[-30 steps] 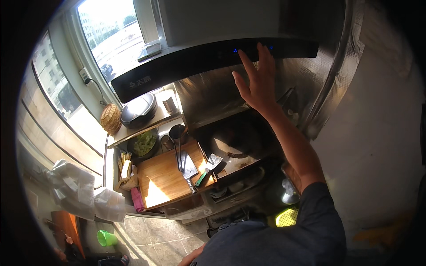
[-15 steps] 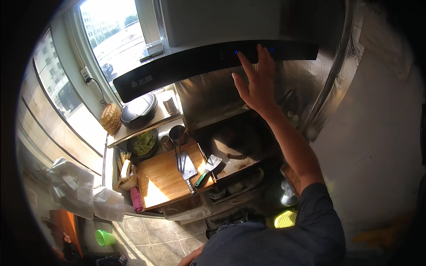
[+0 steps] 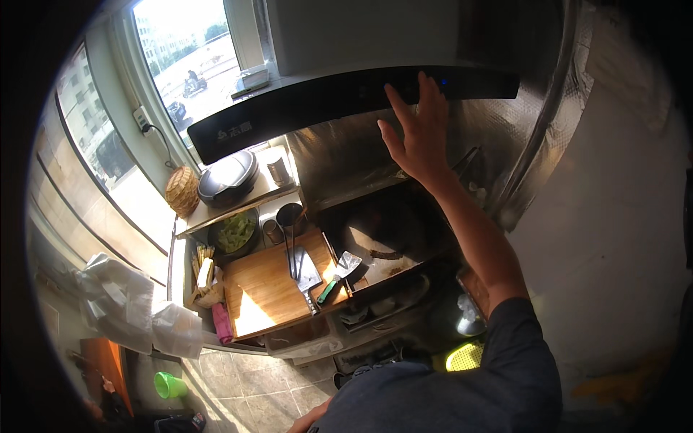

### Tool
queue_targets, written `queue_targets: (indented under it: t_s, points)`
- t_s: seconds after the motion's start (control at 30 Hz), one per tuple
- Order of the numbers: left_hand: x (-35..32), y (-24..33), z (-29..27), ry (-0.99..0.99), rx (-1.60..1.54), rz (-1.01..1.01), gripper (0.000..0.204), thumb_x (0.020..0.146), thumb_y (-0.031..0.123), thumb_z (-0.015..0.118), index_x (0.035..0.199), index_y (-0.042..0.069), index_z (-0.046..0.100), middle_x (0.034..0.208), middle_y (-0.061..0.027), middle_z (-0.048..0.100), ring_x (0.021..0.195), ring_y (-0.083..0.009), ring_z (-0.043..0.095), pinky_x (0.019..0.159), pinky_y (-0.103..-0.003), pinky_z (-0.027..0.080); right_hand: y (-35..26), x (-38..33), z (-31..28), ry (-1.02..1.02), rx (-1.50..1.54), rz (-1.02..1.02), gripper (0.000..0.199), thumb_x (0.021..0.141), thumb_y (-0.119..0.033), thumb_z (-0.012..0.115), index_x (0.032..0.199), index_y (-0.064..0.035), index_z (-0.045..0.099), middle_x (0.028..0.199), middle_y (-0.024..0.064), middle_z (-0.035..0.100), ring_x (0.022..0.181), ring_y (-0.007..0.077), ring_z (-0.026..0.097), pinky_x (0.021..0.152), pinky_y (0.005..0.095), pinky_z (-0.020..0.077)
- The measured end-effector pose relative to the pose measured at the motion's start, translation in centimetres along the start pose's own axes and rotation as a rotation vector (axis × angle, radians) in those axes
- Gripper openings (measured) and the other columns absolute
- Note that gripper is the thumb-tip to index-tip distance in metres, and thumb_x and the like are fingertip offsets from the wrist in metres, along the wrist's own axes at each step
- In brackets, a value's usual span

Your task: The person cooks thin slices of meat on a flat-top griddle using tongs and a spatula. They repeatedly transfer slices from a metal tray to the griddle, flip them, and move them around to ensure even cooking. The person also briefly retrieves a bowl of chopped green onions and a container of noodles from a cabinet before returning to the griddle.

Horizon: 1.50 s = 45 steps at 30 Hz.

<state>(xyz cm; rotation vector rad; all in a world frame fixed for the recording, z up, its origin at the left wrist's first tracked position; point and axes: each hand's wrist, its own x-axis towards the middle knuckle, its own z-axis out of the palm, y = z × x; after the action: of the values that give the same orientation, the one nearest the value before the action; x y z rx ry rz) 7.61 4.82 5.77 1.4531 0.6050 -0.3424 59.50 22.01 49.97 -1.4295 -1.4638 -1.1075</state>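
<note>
1. Up at the range hood [image 3: 346, 108], right hand [image 3: 419, 133] is spread wide, holding nothing, fingertips on its black front strip.
2. Judgement: press lightly with one fingertip, wrist steady.
3. Below the hood: wok [image 3: 382, 234], wooden cutting board [image 3: 271, 289], cleaver [image 3: 307, 274].
4. Left hand [image 3: 310, 418] is barely visible at the bottom edge; grip unclear.
5. Versus earlier: right hand is in the same spot on the strip.

— What is the range hood [image 3: 346, 101] by the right hand [image 3: 419, 133] made of?
— Glossy black glass or plastic on its front. The wall below it wears crinkled, shiny foil [image 3: 498, 144].
— And lower down?
— A matt, grained wooden cutting board [image 3: 271, 292], a bright metal cleaver [image 3: 307, 274] on it, and a woven wicker basket [image 3: 182, 191] left of the hood.
</note>
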Motion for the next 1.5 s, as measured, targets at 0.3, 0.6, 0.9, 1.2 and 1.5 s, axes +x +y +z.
queue_targets:
  t_s: [0.3, 0.6, 0.9, 1.2, 1.5]
  points:
    - [-2.9, -2.2, 1.4, -0.015, 0.005, 0.044, 0.092, 0.093, 0.036, 0.074, 0.161, 0.002, 0.024, 0.16, -0.0248, 0.035, 0.141, -0.0377, 0.044, 0.112, -0.042, 0.042, -1.0, -2.4, -1.4, 0.055, 0.186, 0.061, 0.059, 0.096, -0.03, 0.068, 0.148, -0.0078, 0.049, 0.158, 0.0297, 0.031, 0.145, 0.0473, 0.035, 0.116, 0.0605, 0.0319]
    - [-6.7, -1.7, 0.6, -0.099, 0.019, 0.049, 0.091, 0.093, 0.035, 0.075, 0.162, 0.002, 0.024, 0.16, -0.0246, 0.036, 0.141, -0.0372, 0.045, 0.112, -0.042, 0.042, -5.5, -28.0, -1.8, -0.671, 0.492, 0.636, 0.028, 0.095, -0.026, 0.069, 0.113, -0.0039, 0.071, 0.097, 0.0125, 0.075, 0.092, 0.0296, 0.073, 0.079, 0.0373, 0.0582]
    - [-7.3, -6.8, -7.1, 0.754, -0.456, -0.283, 0.077, 0.094, 0.032, 0.076, 0.153, -0.002, 0.039, 0.137, -0.0213, 0.062, 0.12, -0.0306, 0.063, 0.1, -0.041, 0.052, 2.6, -49.9, -4.1, -0.814, 0.201, 1.247, 0.026, 0.091, -0.028, 0.074, 0.096, -0.0023, 0.075, 0.088, 0.0127, 0.076, 0.084, 0.024, 0.074, 0.076, 0.0362, 0.0564]
    - [4.1, -6.7, -6.3, 0.916, -0.399, -0.452, 0.067, 0.094, 0.035, 0.076, 0.144, 0.0, 0.049, 0.12, -0.0159, 0.069, 0.104, -0.0255, 0.069, 0.081, -0.04, 0.057, 31.1, -53.9, 8.3, -0.715, -0.092, 1.57, 0.072, 0.094, -0.046, 0.07, 0.149, -0.0059, 0.047, 0.147, 0.0225, 0.053, 0.132, 0.0431, 0.053, 0.106, 0.0548, 0.0481]
    - [11.5, 1.2, 1.5, 0.83, -0.405, -0.52, 0.066, 0.096, 0.032, 0.074, 0.146, -0.003, 0.048, 0.122, -0.0187, 0.069, 0.103, -0.0252, 0.07, 0.084, -0.039, 0.057, 39.0, -56.5, 13.6, -0.334, -0.03, 1.332, 0.094, 0.079, -0.052, 0.083, 0.146, 0.003, 0.045, 0.143, 0.0266, 0.053, 0.129, 0.0444, 0.054, 0.104, 0.054, 0.048]
